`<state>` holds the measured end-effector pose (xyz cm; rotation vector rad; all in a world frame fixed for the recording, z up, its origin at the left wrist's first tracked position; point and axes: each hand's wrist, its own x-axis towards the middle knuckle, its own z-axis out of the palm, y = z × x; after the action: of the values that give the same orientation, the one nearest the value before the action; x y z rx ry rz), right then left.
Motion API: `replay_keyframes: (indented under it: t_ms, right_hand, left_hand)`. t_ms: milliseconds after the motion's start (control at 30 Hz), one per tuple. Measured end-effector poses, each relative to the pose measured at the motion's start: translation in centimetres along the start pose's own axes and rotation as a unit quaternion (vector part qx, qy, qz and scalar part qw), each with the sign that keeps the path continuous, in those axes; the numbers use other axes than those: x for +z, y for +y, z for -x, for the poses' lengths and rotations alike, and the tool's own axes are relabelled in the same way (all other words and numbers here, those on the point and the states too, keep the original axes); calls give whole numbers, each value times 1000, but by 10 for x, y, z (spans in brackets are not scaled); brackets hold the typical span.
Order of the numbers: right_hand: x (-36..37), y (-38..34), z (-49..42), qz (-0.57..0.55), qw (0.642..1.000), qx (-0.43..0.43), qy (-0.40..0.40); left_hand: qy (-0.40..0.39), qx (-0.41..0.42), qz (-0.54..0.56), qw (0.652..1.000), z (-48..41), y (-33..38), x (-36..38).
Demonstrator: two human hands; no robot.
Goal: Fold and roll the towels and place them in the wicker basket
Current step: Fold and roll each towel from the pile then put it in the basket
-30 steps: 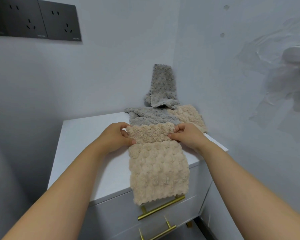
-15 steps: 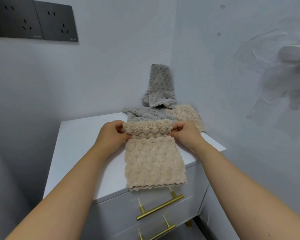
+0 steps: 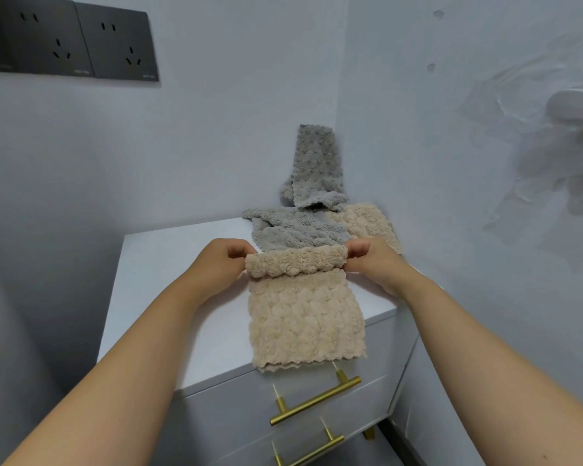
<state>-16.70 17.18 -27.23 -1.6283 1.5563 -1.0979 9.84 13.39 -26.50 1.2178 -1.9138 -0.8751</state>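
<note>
**Two hands [image 3: 221, 264] [image 3: 372, 264] on a half-rolled beige towel [image 3: 303, 317]**

Beige towel lies on the white cabinet top [image 3: 169, 264], right of centre. Far end is wound into a roll [image 3: 295, 262]. The roll's long axis runs left-right, roughly parallel w/ the cabinet's front edge. The rest is flat: a folded strip w/ its long axis front-to-back, pointing from the roll toward the person. Its scalloped free edge hangs just over the front edge, above the drawers.

L hand has the roll's left end, fingers curled round it, thumb side tucked under. R hand pinches the right end btwn thumb and fingertips. Both hands sit on the cabinet top or just above it; can't tell which.

Just behind the roll, touching it or nearly so, a grey towel [image 3: 293, 230] lies crumpled. Another grey towel [image 3: 317, 163] stands propped in the wall corner, long axis vertical, lower end flopped onto the pile. A second beige towel [image 3: 367, 220] sits at the back right, partly under the grey ones.

Cabinet front: two brass bar handles [image 3: 317, 403] [image 3: 308, 454], one per drawer. Upper left on the wall: two dark socket plates [image 3: 68, 42] side by side. Right wall [image 3: 485, 230] shows patchy, rough paint.
</note>
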Motion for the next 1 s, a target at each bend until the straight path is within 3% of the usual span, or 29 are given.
replay_keyframes:
  t_ms: [167,433,767,1000]
  right_hand:
    - [-8,-14,6,-11,999,31,-28]
    - [-15,-28,7,136,984,33,-107]
    - [-12,-33,8,249,949,31,-191]
    - [-15,-36,9,243,944,45,-220]
  left_hand:
    - [-55,-27,-45,997,-4,14,-5]
    - [-119,-2,-207,971,-4,28,-3]
    - [-187,-39,-275,942,1,35,-3]
    - [-255,-56,-163,951,3,33,-12]
